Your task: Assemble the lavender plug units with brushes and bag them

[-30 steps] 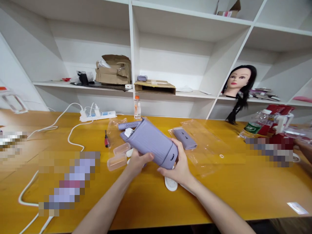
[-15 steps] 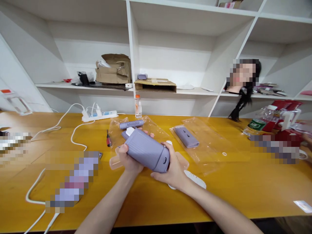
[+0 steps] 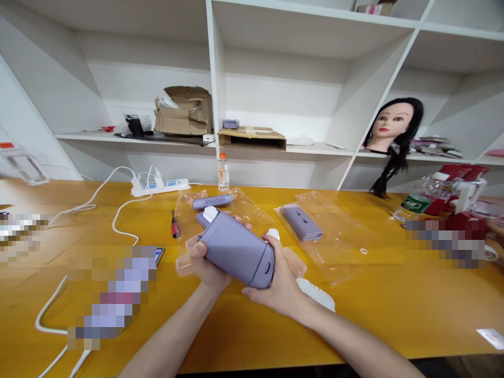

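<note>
Both hands (image 3: 211, 266) (image 3: 282, 286), purple case (image 3: 236, 245) (lower now)

Room separates white piece (image 3: 317, 295) and card (image 3: 490, 339); labelled bottle (image 3: 417, 203) obstructs behind.

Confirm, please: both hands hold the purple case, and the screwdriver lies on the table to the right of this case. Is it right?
The side is wrong: the screwdriver lies to the left of the purple case, as the head view shows. The rest is right: the left hand and right hand hold the purple case, and the screwdriver is on the table.
</note>
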Demonstrator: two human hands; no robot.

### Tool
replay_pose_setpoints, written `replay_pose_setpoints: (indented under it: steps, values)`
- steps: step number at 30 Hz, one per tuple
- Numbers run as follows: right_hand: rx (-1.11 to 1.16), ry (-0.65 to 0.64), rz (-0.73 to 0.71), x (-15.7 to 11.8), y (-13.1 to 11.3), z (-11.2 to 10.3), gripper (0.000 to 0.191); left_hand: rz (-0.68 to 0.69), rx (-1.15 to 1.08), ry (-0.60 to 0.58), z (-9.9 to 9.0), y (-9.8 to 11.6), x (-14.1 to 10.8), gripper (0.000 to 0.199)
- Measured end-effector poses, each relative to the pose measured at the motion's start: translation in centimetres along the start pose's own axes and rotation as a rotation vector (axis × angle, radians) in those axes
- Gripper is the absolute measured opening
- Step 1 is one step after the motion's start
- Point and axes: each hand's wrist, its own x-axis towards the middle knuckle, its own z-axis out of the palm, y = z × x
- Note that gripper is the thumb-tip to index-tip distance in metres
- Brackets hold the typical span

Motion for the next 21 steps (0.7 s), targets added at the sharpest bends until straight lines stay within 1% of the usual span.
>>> replay_pose_setpoints:
  steps: [3,8,9,11,13,14,15,18,21]
  values:
    - [0.035,0.011,0.002,0.2,-0.5,0.2,0.090,-0.022,-0.032,0.002,0.1,0.3,0.5,0.050]
    - [0.061,0.037,0.024,0.2,-0.4,0.3,0.084,-0.050,-0.075,0.053,-0.3,-0.1,1.0,0.052]
    - [0.090,0.022,0.020,0.3,-0.4,0.1,0.084,-0.054,-0.077,0.056,-0.5,-0.1,1.0,0.052]
    - [0.201,-0.058,-0.014,0.4,-0.3,-0.4,0.081,-0.052,-0.072,0.065,-0.8,0.0,1.2,0.051]
    - [0.336,-0.158,-0.022,0.6,-0.2,-1.1,0.064,-0.037,-0.047,0.082,-1.0,0.2,1.4,0.052]
    - [0.394,-0.191,-0.003,0.6,-0.2,-1.4,0.057,-0.026,-0.029,0.088,-1.1,0.3,1.5,0.053]
    - [0.445,-0.211,0.031,0.7,-0.2,-1.6,0.054,-0.014,-0.011,0.088,-1.2,0.5,1.5,0.055]
    - [0.550,-0.203,0.132,0.8,0.0,-1.8,0.060,0.010,0.007,0.053,-1.3,0.7,1.6,0.058]
    - [0.586,-0.177,0.171,0.9,0.0,-1.6,0.059,0.010,-0.014,-0.006,-1.4,0.7,1.4,0.056]
